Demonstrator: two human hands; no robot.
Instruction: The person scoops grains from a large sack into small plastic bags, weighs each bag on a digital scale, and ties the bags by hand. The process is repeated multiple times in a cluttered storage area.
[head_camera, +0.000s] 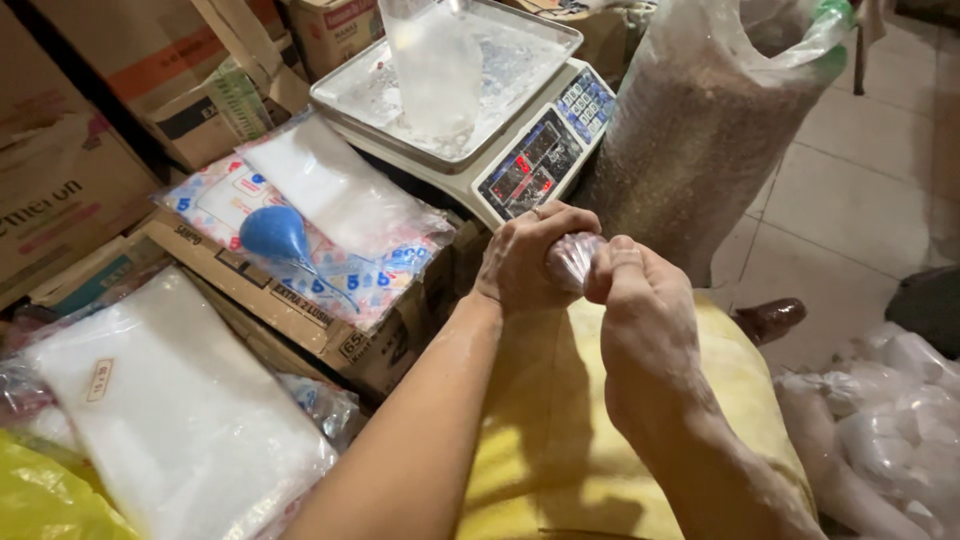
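A small clear plastic bag (572, 260), crumpled and twisted, sits near the middle of the scene, between both hands, just in front of the weighing scale.

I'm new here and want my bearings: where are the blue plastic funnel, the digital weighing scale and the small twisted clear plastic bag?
blue plastic funnel (274, 234), head view, on its rounded bowl.
digital weighing scale (530, 165), head view, on its display panel.
small twisted clear plastic bag (572, 260), head view, on the bunched plastic between both hands.

A digital scale (505, 130), blue funnel (274, 234) and big grain sack (690, 140) nearby
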